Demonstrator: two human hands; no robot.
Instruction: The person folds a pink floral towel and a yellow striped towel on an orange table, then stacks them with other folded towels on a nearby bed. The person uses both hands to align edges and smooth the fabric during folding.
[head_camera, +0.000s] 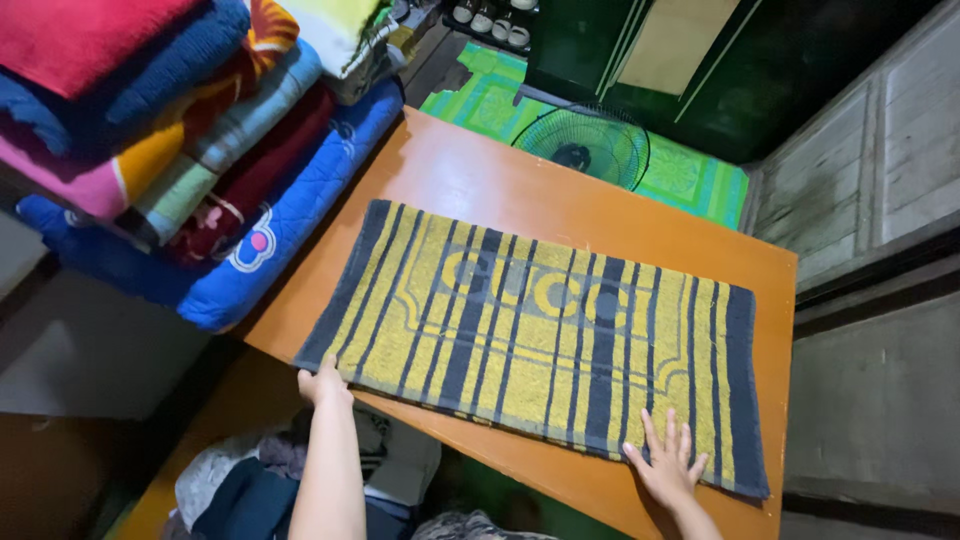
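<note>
Towel: a yellow and dark blue striped rectangular terry towel (540, 345) lies spread flat across the orange wooden bench (470, 175).
Left hand: the left hand (323, 383) rests on the towel's near left corner, fingers curled over its edge.
Right hand: the right hand (665, 462) lies released, fingers spread, pressing flat on the towel's near right part.
Beside bench: a stack of folded colourful blankets (180, 130) at the left.
Floor: a green electric fan (585, 145) beyond the bench.

Honestly, no packages, labels, signs or screens anywhere in this shot. Closest thing is the woven lettering band across the middle of the yellow and dark blue striped towel (540, 345), and that's just part of the fabric pattern.
</note>
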